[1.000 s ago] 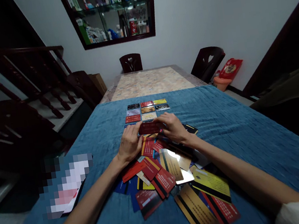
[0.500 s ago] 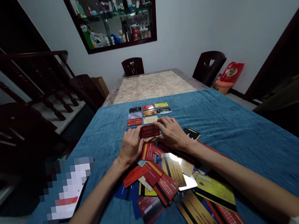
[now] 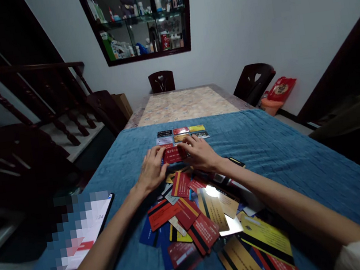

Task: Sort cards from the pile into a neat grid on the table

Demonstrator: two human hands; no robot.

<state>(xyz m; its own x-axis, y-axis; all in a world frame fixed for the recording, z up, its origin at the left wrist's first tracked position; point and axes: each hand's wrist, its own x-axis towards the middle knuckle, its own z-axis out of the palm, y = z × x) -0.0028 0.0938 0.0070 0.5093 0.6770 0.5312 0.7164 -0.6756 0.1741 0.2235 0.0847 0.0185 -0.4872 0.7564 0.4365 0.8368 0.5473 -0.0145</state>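
A dark red card [image 3: 173, 154] is held tilted up between my two hands, its printed face toward me. My left hand [image 3: 151, 168] pinches its left end, and my right hand [image 3: 200, 152] grips the right end. Just beyond it lie cards in neat rows, among them a black card [image 3: 164, 133], a red card [image 3: 181, 131] and a yellow card [image 3: 197, 128]; the nearest row is partly hidden by my hands and the held card. Below my hands spreads a loose, overlapping pile with a gold card [image 3: 212, 208], an orange-red card [image 3: 163, 213] and a yellow striped card [image 3: 266, 237].
A blue cloth [image 3: 307, 179] covers the near part of the table. Left of my left forearm lies a phone [image 3: 92, 227], its screen blurred out. Dark wooden chairs [image 3: 254, 82] stand around the far end. A glass-shelved wall cabinet [image 3: 143, 19] hangs behind.
The held red card has moved slightly left and forward toward the rows, and its face now catches more light. Both hands moved with it, uncovering more of the pile. The view has shifted slightly.
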